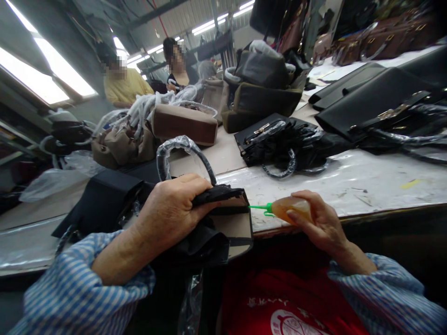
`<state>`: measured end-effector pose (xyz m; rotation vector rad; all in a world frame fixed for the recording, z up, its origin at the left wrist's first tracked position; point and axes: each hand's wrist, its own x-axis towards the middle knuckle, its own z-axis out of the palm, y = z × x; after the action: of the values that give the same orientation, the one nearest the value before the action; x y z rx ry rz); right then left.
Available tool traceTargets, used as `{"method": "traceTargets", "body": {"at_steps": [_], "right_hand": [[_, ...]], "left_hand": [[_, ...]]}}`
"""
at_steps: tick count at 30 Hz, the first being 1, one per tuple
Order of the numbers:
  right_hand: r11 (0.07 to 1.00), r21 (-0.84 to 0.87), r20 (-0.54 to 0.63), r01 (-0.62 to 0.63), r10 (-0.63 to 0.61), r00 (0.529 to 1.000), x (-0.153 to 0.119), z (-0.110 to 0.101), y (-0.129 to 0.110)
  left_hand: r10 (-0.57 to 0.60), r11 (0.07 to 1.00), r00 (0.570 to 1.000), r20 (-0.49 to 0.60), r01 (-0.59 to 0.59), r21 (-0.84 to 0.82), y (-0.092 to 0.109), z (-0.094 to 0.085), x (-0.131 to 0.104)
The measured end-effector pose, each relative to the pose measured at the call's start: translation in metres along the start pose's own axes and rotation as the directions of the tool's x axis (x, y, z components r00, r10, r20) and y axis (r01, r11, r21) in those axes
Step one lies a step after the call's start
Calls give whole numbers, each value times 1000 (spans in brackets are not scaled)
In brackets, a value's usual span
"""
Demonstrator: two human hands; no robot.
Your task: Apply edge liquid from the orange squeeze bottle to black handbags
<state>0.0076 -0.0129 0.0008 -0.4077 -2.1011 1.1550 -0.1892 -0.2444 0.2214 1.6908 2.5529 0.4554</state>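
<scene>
My left hand (pixel 171 211) pinches the folded edge of a black handbag (pixel 209 242) at the table's front edge. The bag's tan inner board shows at its right end, and a plastic-wrapped handle (pixel 185 144) arches up behind my fingers. In my right hand (pixel 323 223) is a squeeze bottle (pixel 291 208) of amber liquid, held on its side. Its thin green nozzle (pixel 260 207) points left, with the tip at the bag's open right edge; whether it touches I cannot tell.
Black bags with wrapped handles (pixel 279 139) lie behind the bottle, and black bag pieces (pixel 377 102) cover the right. Brown and taupe bags (pixel 185 123) are heaped across the table (pixel 366 186). Two people, one in a yellow top (pixel 125 86), are at the far side.
</scene>
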Motion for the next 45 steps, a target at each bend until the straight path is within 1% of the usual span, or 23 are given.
{"method": "traceTargets", "body": {"at_steps": [3, 4, 6, 8, 13, 16, 21, 22, 26, 27, 30, 31, 35, 36, 39, 40, 41, 44, 45], "right_hand": [[999, 3, 70, -53, 52, 996, 3, -3, -1], [997, 8, 77, -73, 72, 994, 3, -5, -2], [995, 18, 50, -94, 93, 994, 3, -9, -5], [996, 25, 32, -90, 89, 995, 1, -12, -8], [993, 65, 125, -100, 92, 988, -8, -15, -10], [991, 86, 152, -98, 84, 985, -14, -15, -6], [993, 100, 84, -70, 61, 995, -17, -11, 2], [993, 101, 88, -69, 61, 994, -18, -11, 3], [992, 113, 177, -60, 39, 983, -20, -13, 5], [992, 114, 171, -56, 36, 985, -20, -14, 4], [993, 114, 92, -39, 28, 995, -21, -14, 0], [993, 116, 86, -29, 19, 996, -21, -14, -2], [989, 145, 186, -15, -12, 983, -21, -16, -9], [989, 146, 176, -15, -11, 984, -21, -16, -8], [991, 131, 67, -12, 3, 998, -23, -14, -6], [992, 125, 51, -15, 8, 999, -24, -13, -5], [992, 122, 59, -21, 14, 998, -25, -13, -5], [990, 127, 136, -54, 36, 990, -27, -13, -7], [990, 124, 139, -66, 49, 989, -28, -14, -9]], "left_hand": [[16, 1000, 1000, 0, -16, -9, 0, 0, -1], [19, 1000, 1000, -3, -19, -12, 0, 0, -2], [23, 1000, 1000, -13, -23, -20, 1, 1, -4], [35, 999, 999, -21, -36, -32, 2, 1, -7], [81, 995, 996, -48, -84, -57, 5, 3, -16], [95, 993, 993, -62, -99, -62, 5, 3, -19], [110, 992, 992, -62, -114, -55, 7, 2, -24], [115, 992, 991, -64, -119, -53, 8, 3, -25], [130, 989, 988, -86, -135, -56, 10, 4, -29], [132, 989, 987, -89, -137, -59, 10, 4, -31], [127, 989, 988, -83, -132, -66, 10, 5, -34], [126, 989, 989, -81, -131, -69, 10, 5, -36], [140, 985, 985, -102, -149, -88, 8, 7, -41], [145, 984, 983, -111, -155, -90, 8, 7, -42], [152, 983, 981, -122, -163, -86, 9, 8, -46], [153, 983, 980, -126, -164, -82, 9, 8, -47], [154, 983, 980, -125, -164, -78, 9, 8, -48], [163, 983, 978, -131, -173, -68, 8, 9, -53], [168, 982, 977, -133, -178, -66, 7, 9, -54]]}}
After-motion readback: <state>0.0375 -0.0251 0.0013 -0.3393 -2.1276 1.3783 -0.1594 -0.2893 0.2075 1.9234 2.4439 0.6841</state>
